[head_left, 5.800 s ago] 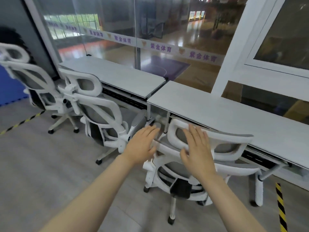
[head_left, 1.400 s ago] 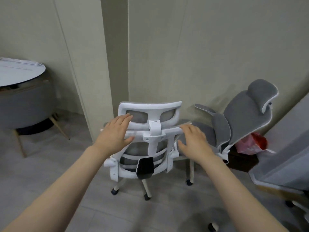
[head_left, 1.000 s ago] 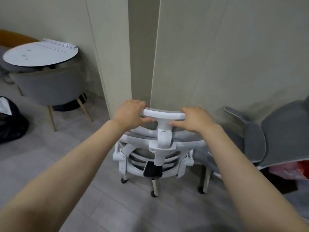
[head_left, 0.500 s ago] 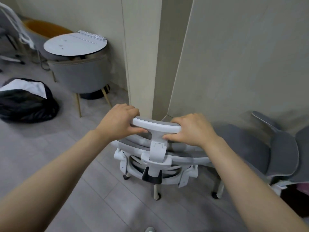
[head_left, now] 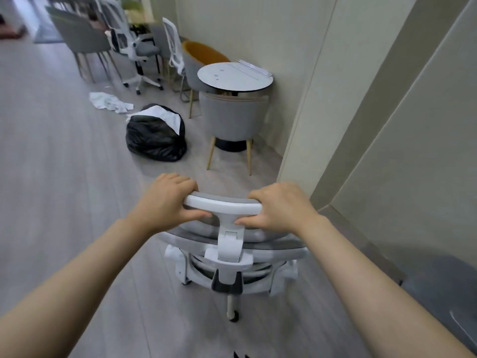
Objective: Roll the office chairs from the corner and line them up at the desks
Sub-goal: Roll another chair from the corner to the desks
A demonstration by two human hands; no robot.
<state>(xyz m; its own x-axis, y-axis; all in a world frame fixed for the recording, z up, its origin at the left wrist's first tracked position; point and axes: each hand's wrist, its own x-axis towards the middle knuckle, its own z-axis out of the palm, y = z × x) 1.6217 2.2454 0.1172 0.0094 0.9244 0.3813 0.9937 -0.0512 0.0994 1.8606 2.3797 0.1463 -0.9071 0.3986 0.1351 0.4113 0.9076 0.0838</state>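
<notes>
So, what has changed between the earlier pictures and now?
Both hands let go of the chair pushed in at the desks, went to the corner and took hold of another office chair's headrest. The left hand and right hand have since turned it away from the wall toward the open floor. The grip is unchanged over the last second.
</notes>
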